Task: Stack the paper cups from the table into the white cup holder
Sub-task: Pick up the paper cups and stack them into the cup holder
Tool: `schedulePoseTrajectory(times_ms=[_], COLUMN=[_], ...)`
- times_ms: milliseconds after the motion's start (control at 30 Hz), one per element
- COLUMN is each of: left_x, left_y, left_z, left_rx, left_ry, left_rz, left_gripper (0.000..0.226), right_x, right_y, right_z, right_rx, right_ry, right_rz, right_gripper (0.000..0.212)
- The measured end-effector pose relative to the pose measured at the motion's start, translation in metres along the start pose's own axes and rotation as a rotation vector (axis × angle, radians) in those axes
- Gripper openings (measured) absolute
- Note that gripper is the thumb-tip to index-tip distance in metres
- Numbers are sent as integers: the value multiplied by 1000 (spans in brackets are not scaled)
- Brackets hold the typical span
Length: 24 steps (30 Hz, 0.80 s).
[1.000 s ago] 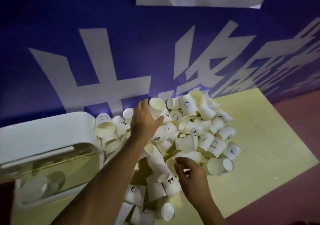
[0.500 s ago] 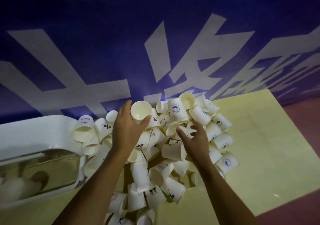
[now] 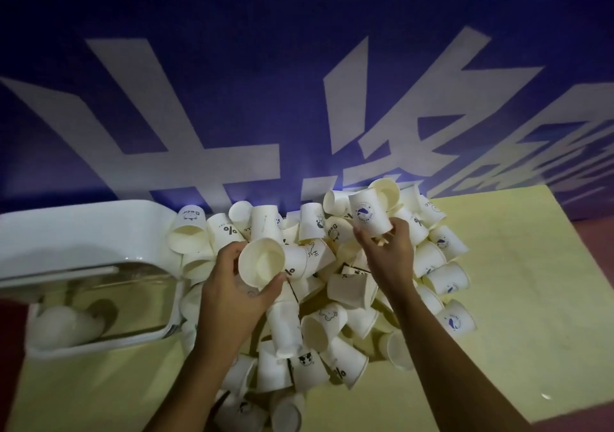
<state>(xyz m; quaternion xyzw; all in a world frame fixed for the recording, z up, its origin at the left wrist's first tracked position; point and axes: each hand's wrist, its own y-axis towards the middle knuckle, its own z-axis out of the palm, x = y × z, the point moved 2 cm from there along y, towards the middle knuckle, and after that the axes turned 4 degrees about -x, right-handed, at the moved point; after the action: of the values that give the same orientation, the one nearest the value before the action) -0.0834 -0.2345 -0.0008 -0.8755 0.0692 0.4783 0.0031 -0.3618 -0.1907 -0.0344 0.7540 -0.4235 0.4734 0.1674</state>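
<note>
Moved: right hand (image 3: 388,255), spread above the cups half a second ago, now grips a printed cup (image 3: 368,216); left hand (image 3: 232,288) has brought its plain cup (image 3: 261,261) lower and nearer the viewer.
Left hand: fingers and thumb curl round the plain cup, whose mouth faces the camera, over the near-left part of the pile.
Right hand: fingertips pinch the printed cup at its narrow end, so it stands up above the far side of the pile, blue emblem outward.
Cups: heap of paper cups (image 3: 349,293) lies tumbled on the yellow table (image 3: 515,298), most on their sides, between the two arms and beyond them.
Holder: white cup holder (image 3: 83,232) lies left of the heap, with cups touching its right end.
Hidden: pale rounded shapes behind the holder's clear window are blurred, and how many cups they are cannot be told; both forearms cover part of the heap; the nearest cups and the holder's left end are cut off by the frame; most prints are too small to read.
Edges: the table's back edge meets the blue banner (image 3: 265,99), and the farthest cups lie against it; the right edge runs diagonally, with reddish floor (image 3: 591,265) beyond.
Open room: bare tabletop shows right of the heap and in front of the holder.
</note>
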Motion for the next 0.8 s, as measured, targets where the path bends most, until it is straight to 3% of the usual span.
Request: schedulePoseTrajectory(times_ms=[133, 300, 600, 800], left_x=[10, 35, 112, 180], left_y=[-6, -21, -53, -59], left_z=[-24, -69, -187, -254], left_rx=[-17, -56, -132, -190], left_ry=[-32, -75, -63, 0], left_rz=[-11, -47, -101, -139], left_gripper=[68, 67, 71, 74], right_x=[20, 52, 96, 107], right_y=[-39, -100, -223, -286], right_z=[-8, 11, 110, 186], right_rx=[86, 215, 398, 465], right_ry=[160, 85, -45, -90], right_rz=[-18, -188, -487, -511], right_gripper=[64, 74, 66, 72])
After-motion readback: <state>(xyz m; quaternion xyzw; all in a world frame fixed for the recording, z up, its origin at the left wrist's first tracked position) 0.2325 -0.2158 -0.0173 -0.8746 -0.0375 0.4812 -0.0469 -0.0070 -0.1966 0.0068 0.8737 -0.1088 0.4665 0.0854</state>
